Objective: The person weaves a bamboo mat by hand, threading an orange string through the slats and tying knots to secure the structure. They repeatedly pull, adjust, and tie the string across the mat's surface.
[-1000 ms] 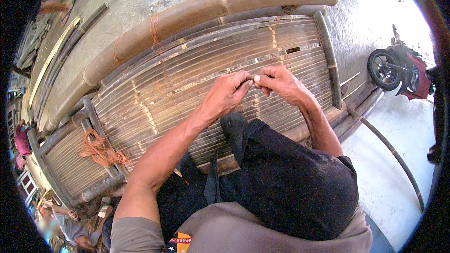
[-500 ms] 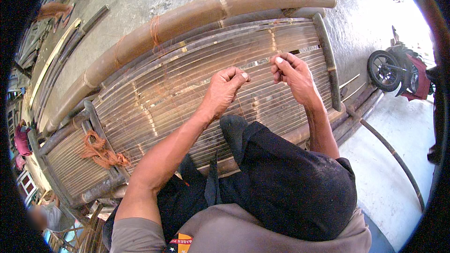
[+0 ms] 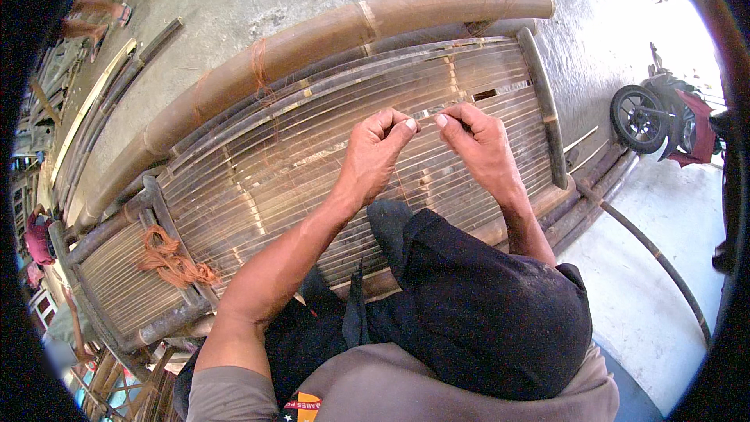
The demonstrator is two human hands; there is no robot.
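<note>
I see both hands over the bamboo slat panel (image 3: 312, 164), left hand (image 3: 375, 152) and right hand (image 3: 480, 144) each pinching a thin orange thread (image 3: 406, 180) that hangs just below their fingers. If I pull unevenly, the thread may snap or slip loose.

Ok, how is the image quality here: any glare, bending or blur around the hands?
Head view: the hands, left hand and right hand, are sharp and evenly lit over the bamboo slat panel; the thick bamboo pole bows from fisheye distortion; the floor beside the motorbike is blown out; a black rim frames the picture.
</note>
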